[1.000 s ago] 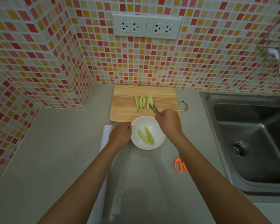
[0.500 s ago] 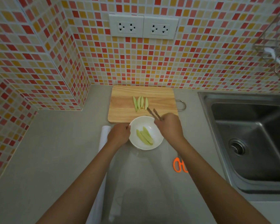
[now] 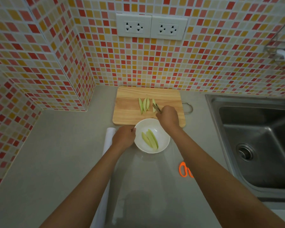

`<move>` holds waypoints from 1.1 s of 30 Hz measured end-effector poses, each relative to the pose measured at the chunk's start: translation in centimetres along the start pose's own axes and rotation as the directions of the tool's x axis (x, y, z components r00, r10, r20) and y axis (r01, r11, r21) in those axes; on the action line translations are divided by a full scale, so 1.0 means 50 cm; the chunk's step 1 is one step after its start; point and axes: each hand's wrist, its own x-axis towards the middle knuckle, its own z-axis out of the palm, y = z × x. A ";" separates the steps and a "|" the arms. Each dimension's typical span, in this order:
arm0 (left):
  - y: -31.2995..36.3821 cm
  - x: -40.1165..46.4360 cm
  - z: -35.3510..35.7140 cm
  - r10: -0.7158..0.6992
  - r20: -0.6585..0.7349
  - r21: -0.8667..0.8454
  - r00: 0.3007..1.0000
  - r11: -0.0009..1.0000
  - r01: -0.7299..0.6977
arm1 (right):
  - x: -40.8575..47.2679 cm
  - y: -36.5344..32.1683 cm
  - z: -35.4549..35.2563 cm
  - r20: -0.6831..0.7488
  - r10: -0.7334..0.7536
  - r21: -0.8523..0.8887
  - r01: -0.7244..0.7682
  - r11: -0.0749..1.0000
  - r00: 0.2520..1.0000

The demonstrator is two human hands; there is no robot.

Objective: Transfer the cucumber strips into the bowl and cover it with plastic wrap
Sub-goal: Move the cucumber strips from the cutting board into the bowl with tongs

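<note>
Several pale green cucumber strips (image 3: 144, 105) lie on a wooden cutting board (image 3: 130, 112). A white bowl (image 3: 163, 143) in front of the board holds three strips (image 3: 150, 140). My left hand (image 3: 124, 137) grips the bowl's left rim. My right hand (image 3: 168, 118) holds metal tongs (image 3: 156, 107) whose tips sit at the rightmost strip (image 3: 153, 104) on the board. A roll of plastic wrap (image 3: 108, 139) lies left of the bowl, with a clear sheet (image 3: 146, 186) pulled out over the counter under the bowl.
Orange-handled scissors (image 3: 183, 169) lie on the counter to the right, partly under my right forearm. A steel sink (image 3: 260, 145) fills the right side. Tiled walls close off the back and left, with two sockets (image 3: 151, 27) above the board.
My right hand dropped a strip into the bowl, then moved the tongs back to the board, onto the rightmost strip. The left hand stayed on the bowl.
</note>
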 end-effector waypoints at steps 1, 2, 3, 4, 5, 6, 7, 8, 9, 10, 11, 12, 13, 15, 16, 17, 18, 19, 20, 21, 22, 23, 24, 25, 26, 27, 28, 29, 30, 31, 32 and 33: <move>0.000 0.001 0.000 0.001 0.001 -0.002 1.000 1.000 -0.001 | -0.024 0.007 -0.008 -0.020 -0.009 0.051 0.010 0.999 1.000; -0.001 0.001 0.000 0.002 0.004 -0.001 1.000 1.000 -0.002 | -0.054 0.015 -0.016 -0.036 -0.017 0.097 0.020 0.995 0.999; 0.000 0.001 0.000 0.003 0.008 0.002 1.000 1.000 -0.003 | -0.088 0.025 -0.022 -0.046 -0.025 0.132 0.031 0.991 0.999; 0.000 0.001 0.000 0.003 0.013 0.004 1.000 1.000 -0.003 | -0.125 0.035 -0.026 -0.051 -0.041 0.149 0.048 0.988 0.998; 0.000 0.001 0.000 0.003 0.016 0.007 1.000 1.000 -0.003 | -0.162 0.047 -0.028 -0.054 -0.056 0.152 0.064 0.986 0.997; 0.001 0.002 -0.001 0.003 0.018 0.012 1.000 1.000 -0.003 | -0.195 0.059 -0.028 -0.050 -0.066 0.143 0.073 0.987 0.997; 0.002 0.002 -0.002 0.002 0.018 0.017 1.000 1.000 -0.002 | -0.224 0.070 -0.025 -0.030 -0.065 0.130 0.068 0.989 0.997; 0.003 0.003 -0.004 -0.001 0.020 0.019 1.000 1.000 0.000 | -0.247 0.081 -0.020 0.005 -0.051 0.114 0.050 0.992 0.999; 0.004 0.003 -0.005 -0.002 0.025 0.018 1.000 1.000 0.002 | -0.265 0.089 -0.014 0.043 -0.025 0.093 0.021 0.995 0.999; 0.005 0.003 -0.006 -0.003 0.031 0.015 1.000 1.000 0.003 | -0.276 0.093 -0.009 0.073 0.003 0.070 -0.008 0.998 0.997; 0.006 0.003 -0.007 -0.004 0.033 0.013 0.999 1.000 0.004 | -0.280 0.094 -0.007 0.087 0.017 0.051 -0.021 0.998 0.996; 0.006 0.002 -0.007 -0.004 0.032 0.012 0.999 1.000 0.004 | -0.275 0.091 -0.009 0.087 0.014 0.041 -0.017 0.999 0.996; 0.006 0.002 -0.007 -0.003 0.030 0.013 1.000 1.000 0.003 | -0.262 0.084 -0.013 0.067 0.000 0.035 -0.002 0.999 0.998; 0.008 0.001 -0.007 0.000 0.031 0.017 1.000 1.000 0.000 | -0.215 0.061 -0.022 -0.009 -0.013 0.056 0.014 0.998 1.000; 0.008 0.001 -0.008 0.001 0.032 0.017 0.999 1.000 -0.002 | -0.181 0.046 -0.026 -0.043 -0.009 0.078 0.012 0.997 0.999; 0.009 0.001 -0.008 0.003 0.031 0.019 1.000 1.000 -0.003 | -0.144 0.030 -0.026 -0.062 -0.004 0.089 0.010 0.996 0.998; 0.009 0.000 -0.008 0.004 0.029 0.022 1.000 1.000 -0.005 | -0.106 0.012 -0.025 -0.066 -0.005 0.078 0.010 0.997 0.998; 0.009 0.000 -0.007 0.006 0.027 0.023 1.000 1.000 -0.006 | -0.070 -0.004 -0.020 -0.059 -0.010 0.051 0.013 0.999 0.998; 0.010 0.000 -0.007 0.007 0.025 0.021 1.000 1.000 -0.007 | -0.039 -0.020 -0.014 -0.040 -0.009 0.022 0.010 1.000 0.999; 0.010 0.000 -0.007 0.008 0.024 0.018 1.000 1.000 -0.009 | -0.012 -0.032 -0.005 -0.014 -0.001 -0.010 0.001 1.000 1.000; 0.009 0.000 -0.007 0.010 0.022 0.018 1.000 1.000 -0.011 | 0.008 -0.040 0.006 0.018 0.008 -0.045 -0.007 0.999 1.000; 0.009 0.000 -0.007 0.011 0.022 0.019 1.000 1.000 -0.012 | 0.022 -0.045 0.016 0.048 0.014 -0.087 -0.010 0.996 0.999; 0.009 0.000 -0.006 0.011 0.021 0.018 1.000 1.000 -0.011 | 0.031 -0.048 0.025 0.072 0.013 -0.130 -0.003 0.992 0.997; 0.008 0.001 -0.006 0.008 0.019 0.016 1.000 1.000 -0.009 | 0.037 -0.049 0.032 0.086 0.005 -0.166 0.009 0.986 0.996; 0.007 0.002 -0.005 0.004 0.016 0.013 1.000 1.000 -0.004 | 0.041 -0.050 0.038 0.089 -0.004 -0.195 0.021 0.981 0.996; 0.006 0.002 -0.004 -0.001 0.013 0.011 1.000 1.000 0.001 | 0.043 -0.051 0.043 0.086 -0.015 -0.215 0.033 0.976 0.996; 0.005 0.002 -0.003 -0.004 0.010 0.009 1.000 1.000 0.004 | 0.045 -0.051 0.047 0.077 -0.022 -0.225 0.039 0.974 0.997; 0.005 0.003 -0.003 -0.006 0.009 0.003 1.000 1.000 0.006 | 0.046 -0.052 0.049 0.075 -0.025 -0.229 0.042 0.972 0.997; 0.004 0.003 -0.002 -0.008 0.010 -0.002 1.000 1.000 0.009 | 0.045 -0.054 0.050 0.076 -0.026 -0.223 0.042 0.974 0.997; 0.004 0.003 -0.001 -0.010 0.011 -0.003 1.000 1.000 0.011 | 0.045 -0.053 0.050 0.079 -0.028 -0.213 0.044 0.976 0.996; 0.004 0.003 -0.002 -0.013 0.015 0.001 1.000 1.000 0.013 | 0.043 -0.051 0.049 0.080 -0.033 -0.200 0.049 0.979 0.996; 0.004 0.003 -0.002 -0.015 0.020 0.005 1.000 1.000 0.015 | 0.039 -0.047 0.045 0.072 -0.036 -0.178 0.048 0.983 0.997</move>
